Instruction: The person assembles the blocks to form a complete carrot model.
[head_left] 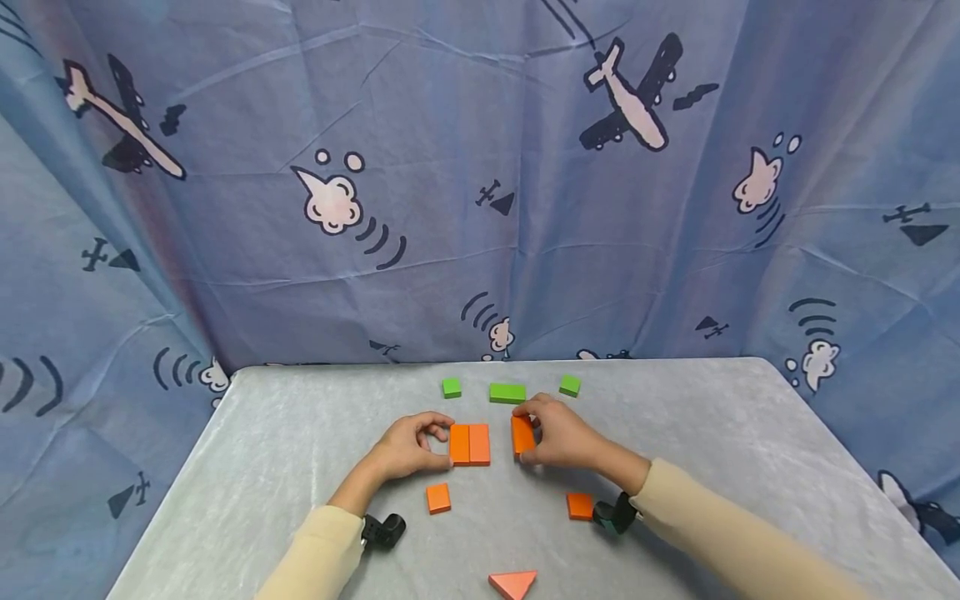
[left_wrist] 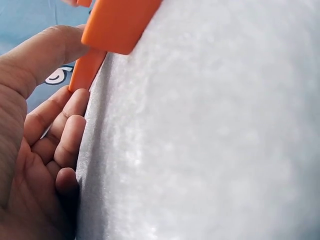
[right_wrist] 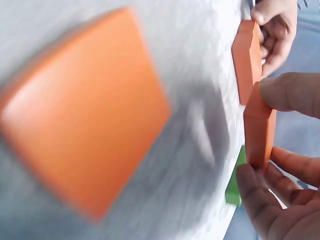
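Observation:
Two orange rectangular blocks lie side by side mid-table, long sides touching. My left hand [head_left: 408, 446] pinches the left block [head_left: 460, 444] by its two ends, thumb at the near end, fingertips at the far end; the other block [head_left: 479, 444] adjoins it on the right. A short gap farther right, my right hand [head_left: 566, 435] holds a third orange block [head_left: 522, 436] between thumb and fingers. In the right wrist view this block [right_wrist: 258, 134] is gripped by its ends; whether it touches the cloth I cannot tell.
Behind stand a green rectangular block [head_left: 507, 393] and two small green blocks, one left [head_left: 452, 388], one right [head_left: 570, 385]. Nearer me lie two orange square blocks, left [head_left: 438, 498] and right [head_left: 580, 506], and an orange triangle [head_left: 513, 583]. A patterned curtain [head_left: 420, 317] hangs behind the table.

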